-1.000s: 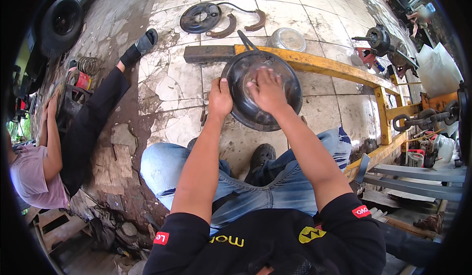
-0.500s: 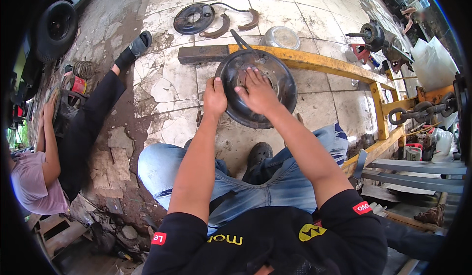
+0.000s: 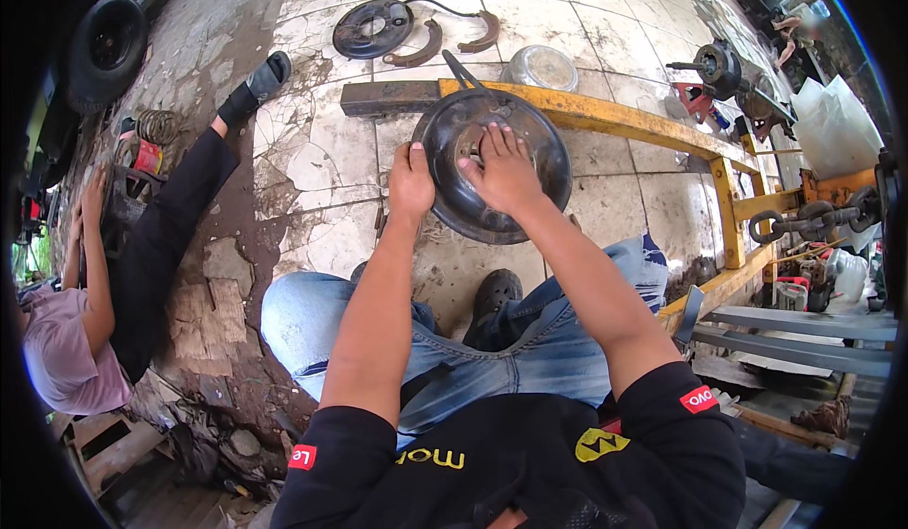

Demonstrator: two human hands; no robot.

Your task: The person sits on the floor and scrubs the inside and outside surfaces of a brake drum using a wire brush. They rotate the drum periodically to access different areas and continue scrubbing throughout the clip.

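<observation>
A black round brake backing plate lies in front of me, tilted against the yellow steel beam, with a dark lever-like piece sticking out beyond its far edge. My left hand grips its left rim, thumb on the near side and the other fingers curled out of sight behind it. Flat on the plate's face rests my right hand, fingers stretched out just beside and partly over the centre hole. Farther off on the tiles lie a second backing plate with a cable and two curved brake shoes.
A yellow steel frame runs across to the right, with a heavy chain near its end. Beyond the beam sits a round, pale metal container. At left, another person's outstretched leg lies near a coil spring and tyre.
My right hand has shifted slightly to the right and away from me over the plate's face. The left hand keeps its hold on the rim.
</observation>
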